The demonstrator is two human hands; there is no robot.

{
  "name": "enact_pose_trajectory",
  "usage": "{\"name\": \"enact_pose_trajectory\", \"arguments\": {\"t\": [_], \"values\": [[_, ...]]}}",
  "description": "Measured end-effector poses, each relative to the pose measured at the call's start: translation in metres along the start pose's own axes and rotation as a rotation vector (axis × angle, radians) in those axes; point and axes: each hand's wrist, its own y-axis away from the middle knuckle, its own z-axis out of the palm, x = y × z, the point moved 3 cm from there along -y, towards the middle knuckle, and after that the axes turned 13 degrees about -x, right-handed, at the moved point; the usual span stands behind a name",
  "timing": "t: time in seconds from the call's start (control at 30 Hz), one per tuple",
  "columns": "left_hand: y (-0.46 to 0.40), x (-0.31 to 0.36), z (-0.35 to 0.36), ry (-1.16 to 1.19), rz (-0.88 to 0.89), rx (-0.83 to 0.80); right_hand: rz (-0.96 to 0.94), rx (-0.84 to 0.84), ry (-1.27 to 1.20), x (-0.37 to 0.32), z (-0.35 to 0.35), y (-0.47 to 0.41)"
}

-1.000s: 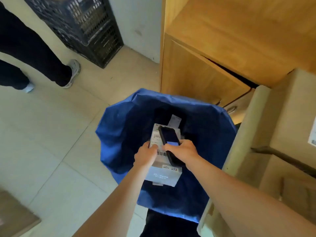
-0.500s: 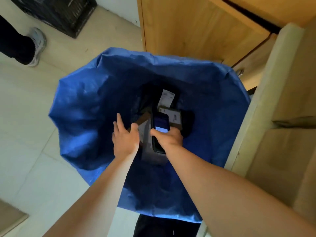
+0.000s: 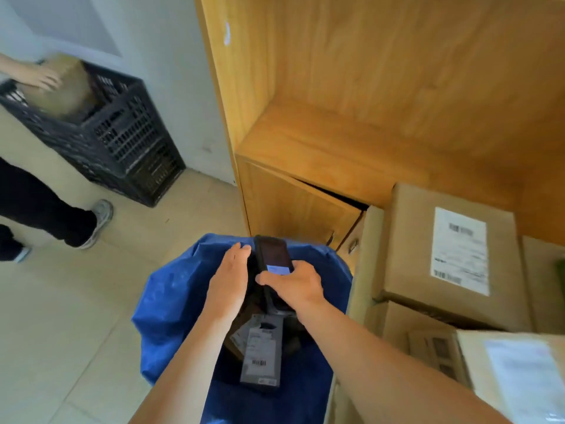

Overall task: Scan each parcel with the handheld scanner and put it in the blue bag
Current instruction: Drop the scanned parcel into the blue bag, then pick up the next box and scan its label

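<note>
A grey parcel (image 3: 261,353) lies inside the blue bag (image 3: 171,301). Above it, the left hand (image 3: 227,289) is flat, holding nothing. The right hand (image 3: 293,286) grips the scanner (image 3: 273,255). The scanner could slip into the bag. Stacked boxes (image 3: 452,255) crowd the right; the floor (image 3: 76,301) on the left is open.

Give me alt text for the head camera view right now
A right hand grips a handheld scanner over an open blue bag where a labelled parcel lies; the empty left hand hovers beside it. Cardboard boxes are stacked to the right.
</note>
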Motion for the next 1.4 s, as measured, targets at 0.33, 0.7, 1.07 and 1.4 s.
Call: {"name": "enact_pose_trajectory", "arguments": {"t": [0.33, 0.7, 1.07, 1.4], "values": [[0.073, 0.136, 0.045, -0.019, 0.391, -0.04, -0.289, 0.155, 0.132, -0.09, -0.099, 0.095], [0.115, 0.184, 0.18, -0.268, 0.422, -0.262, -0.2, 0.274, 0.313, -0.053, -0.26, 0.158], [0.121, 0.192, 0.305, -0.493, 0.391, -0.381, 0.011, 0.355, 0.686, 0.008, -0.387, 0.213], [0.097, 0.175, 0.317, -0.533, 0.298, -0.399, 0.156, 0.23, 1.119, 0.023, -0.414, 0.206]]}}
